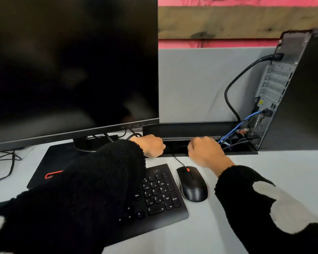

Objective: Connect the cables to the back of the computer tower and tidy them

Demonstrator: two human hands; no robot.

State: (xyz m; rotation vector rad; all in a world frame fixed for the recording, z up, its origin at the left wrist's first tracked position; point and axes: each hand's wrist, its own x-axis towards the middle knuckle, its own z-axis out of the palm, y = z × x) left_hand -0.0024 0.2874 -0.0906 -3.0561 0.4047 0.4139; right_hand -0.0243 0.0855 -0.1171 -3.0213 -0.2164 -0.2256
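Reaching over the cable slot (206, 143) beside the computer tower (290, 99), left hand (151, 145) and right hand (204, 151) curl; whether they grip cables is unclear.

One monitor (72, 66), one keyboard (160, 195), one mouse (192, 184), one tower (297, 92) — blue cables (246, 120), seemingly two.

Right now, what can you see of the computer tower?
The tower is a slim black case standing upright at the desk's far right, its rear panel turned towards the camera. The panel looks like bare grey metal, with three vented slot covers and ports lower down. A thick black cable is plugged in near the top and loops down. A blue cable enters lower, running from the cable tray by its base. Neither hand touches it.
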